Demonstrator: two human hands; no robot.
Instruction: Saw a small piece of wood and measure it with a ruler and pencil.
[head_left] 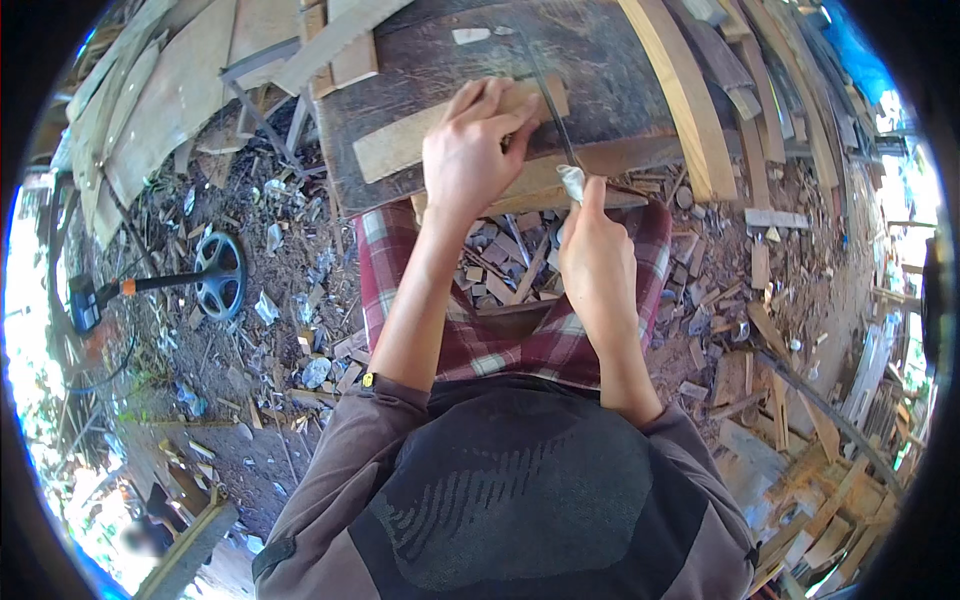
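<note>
A pale flat wooden board (pixel 393 147) lies slanted across the dark, worn workbench (pixel 610 75). My left hand (pixel 472 150) is on top of it, fingers bent and closed over the wood near its right end. My right hand (pixel 598 250) is wrapped around the handle of a long, thin-bladed tool (pixel 556 115). White material covers part of that handle. The dark blade is seen nearly edge-on and crosses the board just right of my left fingers. Whether it has teeth cannot be made out.
A long curved plank (pixel 685 100) rests at the bench's right side, with more timber beyond. A small white piece (pixel 470 35) lies on the bench's far part. Wood scraps (pixel 500 265) litter the ground. On the left stands a device with a round black coil (pixel 221 276).
</note>
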